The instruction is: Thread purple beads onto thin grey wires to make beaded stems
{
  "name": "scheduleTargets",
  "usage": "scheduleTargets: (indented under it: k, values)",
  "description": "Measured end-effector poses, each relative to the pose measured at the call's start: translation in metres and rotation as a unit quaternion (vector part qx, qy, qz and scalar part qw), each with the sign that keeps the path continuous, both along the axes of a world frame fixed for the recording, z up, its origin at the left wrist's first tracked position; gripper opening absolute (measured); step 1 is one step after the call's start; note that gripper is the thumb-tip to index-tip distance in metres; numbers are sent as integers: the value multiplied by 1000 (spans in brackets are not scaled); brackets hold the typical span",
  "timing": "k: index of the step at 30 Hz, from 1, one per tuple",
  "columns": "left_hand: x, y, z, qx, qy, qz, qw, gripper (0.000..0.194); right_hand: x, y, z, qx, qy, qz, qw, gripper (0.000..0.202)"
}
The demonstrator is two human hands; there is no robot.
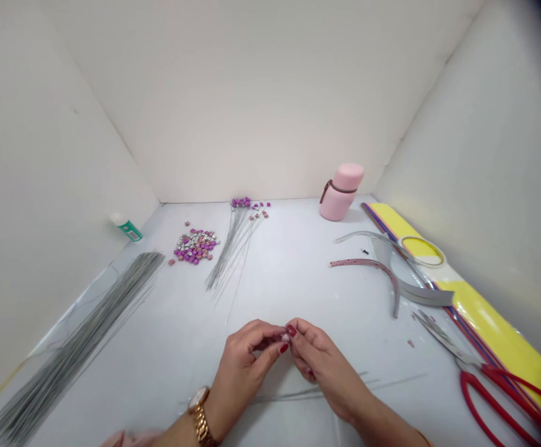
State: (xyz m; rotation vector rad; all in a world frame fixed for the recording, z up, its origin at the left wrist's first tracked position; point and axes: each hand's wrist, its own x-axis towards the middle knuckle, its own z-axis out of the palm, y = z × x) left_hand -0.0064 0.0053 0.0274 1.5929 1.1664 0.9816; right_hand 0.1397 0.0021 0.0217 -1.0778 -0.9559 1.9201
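White walls (pixel 270 99) border the surface (pixel 289 267) on three sides. Grey wires (pixel 79 347) line its left edge; beads (pixel 195 246) pile beside them. Low at centre, the left hand (pixel 246 354) and right hand (pixel 317 351) pinch a small piece (pixel 286 338), mostly hidden by fingertips (pixel 270 356). Surface stretches from them to a pink bottle (pixel 338 203); rightward, red-handled scissors (pixel 466 360), cut off below, overlap the yellow sheets (pixel 498 341).

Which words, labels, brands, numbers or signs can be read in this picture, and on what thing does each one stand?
No text can be read with certainty.
White-and-green tube: there is pale print on its green part, but it is too small and blurred to read.
Gold watch: any marks on its dial are too small to make out.
Pink bottle: no text can be seen on the side that shows.
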Motion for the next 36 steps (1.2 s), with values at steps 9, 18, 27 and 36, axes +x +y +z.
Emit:
scheduleTargets:
  k: [9, 18, 27, 36]
  values:
    - [1, 0, 1, -8, 12, 12, 1000, 16, 0, 2, 1, -5, 11, 3, 1000, 24]
    - [1, 0, 3, -22, -9, -3, 1000, 19, 1, 0, 1, -19, 35, -1, 999, 28]
    - [3, -1, 4, 26, 73, 11, 997, 14, -1, -2, -1, 27, 15, 15, 999, 27]
    - [2, 1, 5, -10, -3, 2, 1000, 18, -1, -2, 2, 6, 27, 13, 1000, 24]
